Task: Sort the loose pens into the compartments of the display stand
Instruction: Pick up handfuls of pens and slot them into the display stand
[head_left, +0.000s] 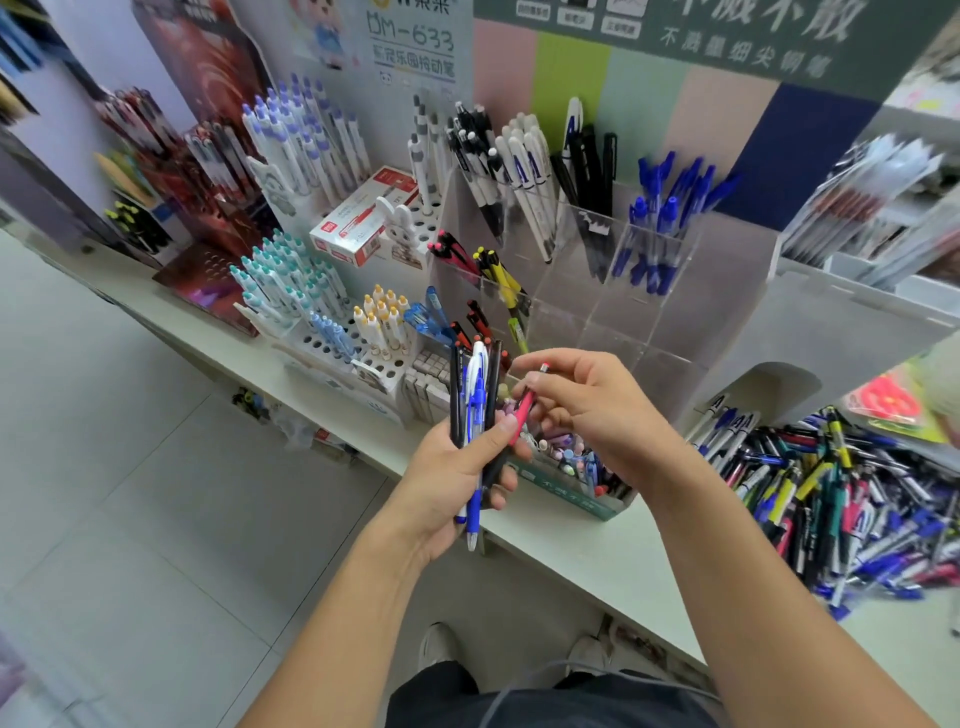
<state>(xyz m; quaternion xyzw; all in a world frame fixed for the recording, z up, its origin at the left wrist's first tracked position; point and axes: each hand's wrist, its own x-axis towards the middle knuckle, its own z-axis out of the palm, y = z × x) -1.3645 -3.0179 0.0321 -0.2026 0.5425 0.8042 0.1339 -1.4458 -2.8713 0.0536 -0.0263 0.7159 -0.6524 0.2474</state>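
Left hand (457, 467) grasps a mixed pen bundle (475, 410); right hand (582, 405) pinches a red pen (524, 402). Slide it clear, then aim for the red-pen compartment (457, 260) at eleven o'clock.

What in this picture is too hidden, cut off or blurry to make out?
All in the head view:
- Lower ends of the bundle of pens: covered by the left hand gripping them.
- Pink pen: its middle is hidden by the right hand pinching it.
- Pile of loose pens: cut off by the right edge.
- Packs of pens at upper right: blurred, print unreadable.
- Green box: partly hidden behind both hands.
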